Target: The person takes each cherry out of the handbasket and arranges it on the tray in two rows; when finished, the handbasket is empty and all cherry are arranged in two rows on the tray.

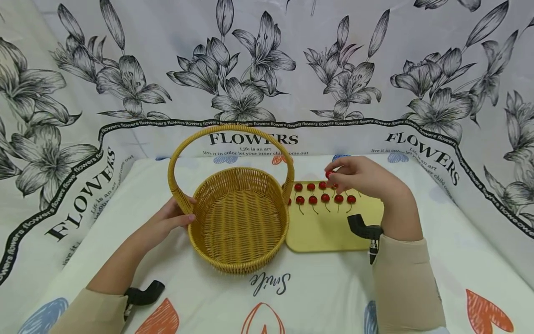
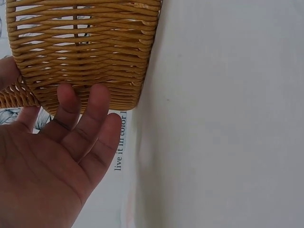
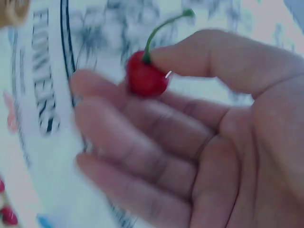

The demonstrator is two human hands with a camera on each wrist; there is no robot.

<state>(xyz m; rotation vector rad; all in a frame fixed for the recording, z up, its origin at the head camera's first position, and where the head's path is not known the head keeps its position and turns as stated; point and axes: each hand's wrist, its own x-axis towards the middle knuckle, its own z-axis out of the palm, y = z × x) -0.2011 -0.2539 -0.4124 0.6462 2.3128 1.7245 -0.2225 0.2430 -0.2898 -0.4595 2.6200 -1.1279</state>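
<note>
A round woven wicker basket (image 1: pixel 242 266) with a tall arched handle stands on the cloth, nothing lying in it. My left hand (image 1: pixel 171 218) grips it at the left, where the handle meets the rim. In the left wrist view, that hand's fingers (image 2: pixel 97 102) touch the outside of the weave. Raised above the far side of a yellow board (image 1: pixel 333 234), my right hand (image 1: pixel 360 178) pinches a red cherry (image 3: pixel 146 78) between thumb and fingers; its green stem points up. Several more cherries (image 1: pixel 313 200) lie in two rows on the board, the back row partly behind the right hand.
The basket's right side overlaps the board's left edge in the head view. A white cloth with printed hearts (image 1: pixel 486 311) covers the table. Behind it hangs a flower-printed curtain (image 1: pixel 300 106). Black wrist mounts (image 1: pixel 143 293) sit on both sleeves.
</note>
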